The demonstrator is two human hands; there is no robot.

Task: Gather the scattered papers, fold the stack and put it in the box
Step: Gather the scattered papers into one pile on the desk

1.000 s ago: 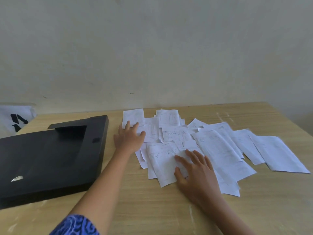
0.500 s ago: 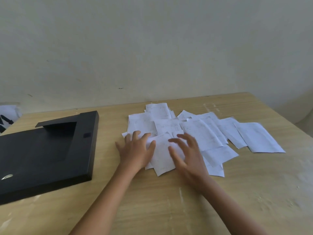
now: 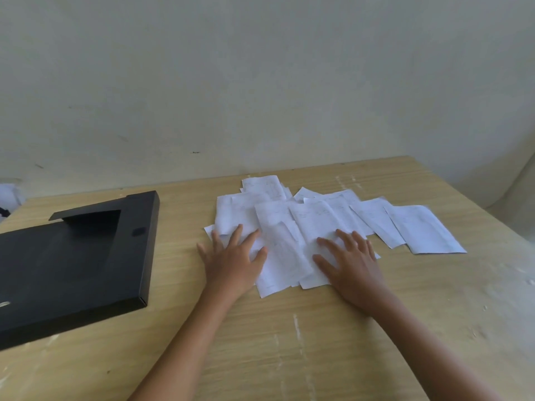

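Several white printed papers (image 3: 315, 221) lie overlapping on the wooden table (image 3: 289, 328), spread from the middle out to the right. My left hand (image 3: 234, 261) rests flat on the left edge of the pile, fingers apart. My right hand (image 3: 351, 264) lies flat on the sheets near the middle, fingers spread. Neither hand grips a sheet. A flat black box (image 3: 72, 261) with its lid shut lies on the table to the left, apart from the papers.
A pale wall (image 3: 260, 82) runs along the table's far edge. A white bag with black print (image 3: 8, 198) shows at the far left edge. The rightmost sheet (image 3: 422, 230) lies farthest from my hands. Bare table stretches in front of me.
My left hand has slid toward me from the far sheets, dragging papers in. My right hand has shifted right on the pile. The papers are bunched closer together.
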